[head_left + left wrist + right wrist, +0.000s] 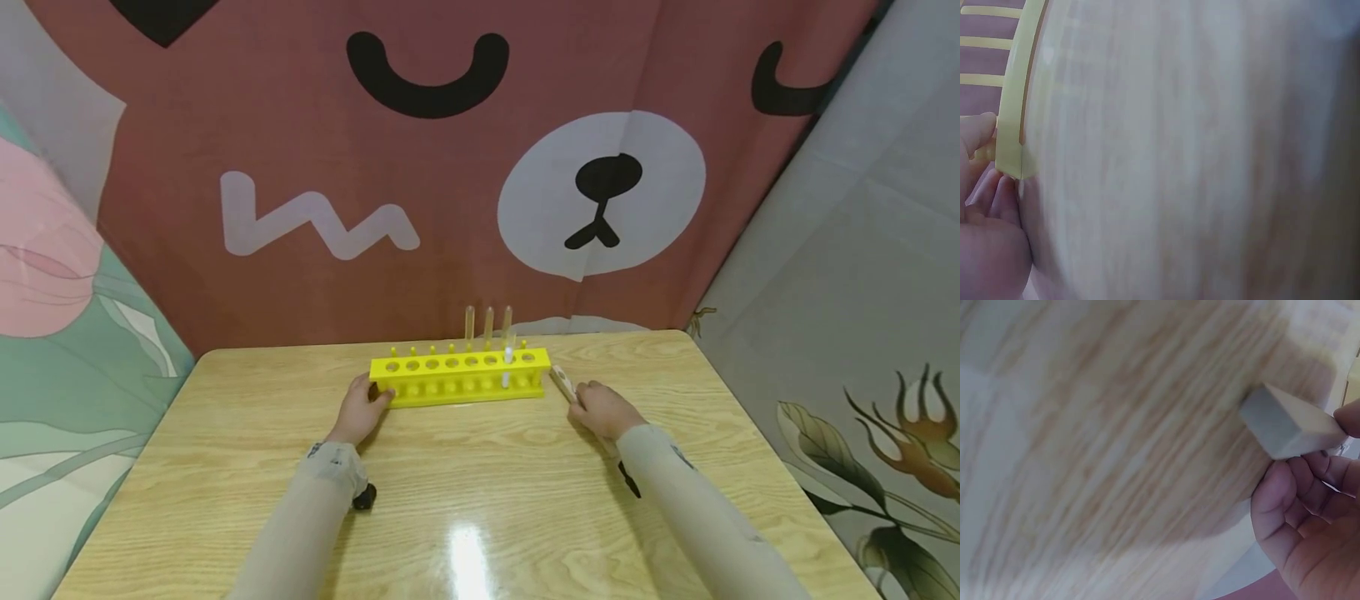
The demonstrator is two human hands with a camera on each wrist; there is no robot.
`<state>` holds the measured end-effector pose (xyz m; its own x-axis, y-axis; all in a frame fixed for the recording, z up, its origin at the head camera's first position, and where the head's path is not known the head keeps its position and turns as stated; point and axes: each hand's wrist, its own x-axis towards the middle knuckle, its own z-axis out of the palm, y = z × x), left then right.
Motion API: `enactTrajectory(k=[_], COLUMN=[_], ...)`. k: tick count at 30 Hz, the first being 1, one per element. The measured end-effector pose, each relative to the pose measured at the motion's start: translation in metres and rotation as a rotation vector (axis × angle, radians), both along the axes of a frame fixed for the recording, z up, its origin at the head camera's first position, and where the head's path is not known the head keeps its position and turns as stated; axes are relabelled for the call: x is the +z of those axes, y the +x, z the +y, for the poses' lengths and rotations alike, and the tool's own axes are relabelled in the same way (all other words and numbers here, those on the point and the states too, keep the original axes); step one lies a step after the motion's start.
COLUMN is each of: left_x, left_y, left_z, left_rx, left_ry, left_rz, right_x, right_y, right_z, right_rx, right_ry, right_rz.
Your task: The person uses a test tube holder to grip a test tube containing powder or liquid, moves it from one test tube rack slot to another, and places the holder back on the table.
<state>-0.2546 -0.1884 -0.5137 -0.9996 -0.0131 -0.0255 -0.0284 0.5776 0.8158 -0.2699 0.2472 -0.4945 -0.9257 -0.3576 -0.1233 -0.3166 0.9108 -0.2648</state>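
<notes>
Along the back of the worktop [450, 475], yellow test-tube rack [442, 377], set lengthwise, upright on its base. At its left end, left grip [360, 412], closed on it: thumb at the front, fingers round the end. Rack thus reaching out to the right of left grip, most of its length free of the hand. Seen close from the left wrist: rack corner between thumb and fingertips.

To the right of the rack, right grip [606, 408], pinching a wooden stick-like tool [564, 385] between thumb and fingers. Tool slanting from the palm side forward and left, far tip just beside the rack's right end; cannot tell whether touching. From the right wrist: blunt squared end jutting out past the fingers, over the wood grain.

On rear pegs, right of rack centre, three clear tubes [489, 325], rounded ends up. In second hole from the right, tube with white in it [508, 354], upright, nearer right grip than left. Behind all, reddish-brown cloth [337, 150] with bear muzzle print.
</notes>
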Motion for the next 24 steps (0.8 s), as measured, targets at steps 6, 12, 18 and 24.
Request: enactTrajectory(k=[6, 12, 18, 24], left_x=[-0.0013, -0.0015, 0.0008, 0.0009], left_y=[-0.0014, -0.0011, 0.0002, 0.0010], left_z=[-0.0003, -0.0010, -0.0008, -0.0005], left_rx=[0.006, 0.001, 0.002, 0.001], left_ry=[-0.003, 0.003, 0.011, 0.017], left_rz=[-0.019, -0.021, -0.020, -0.019], right_x=[0.0005, 0.0031, 0.0033, 0.0056], right_y=[-0.0012, -0.0006, -0.0014, -0.0004], right_z=[0.0014, 0.0018, 0.0030, 0.0030], right_rx=[-0.028, -0.060, -0.096, -0.140], right_ry=[-0.012, -0.041, -0.068, -0.109], right_rz=[0.000, -0.012, -0.012, -0.019])
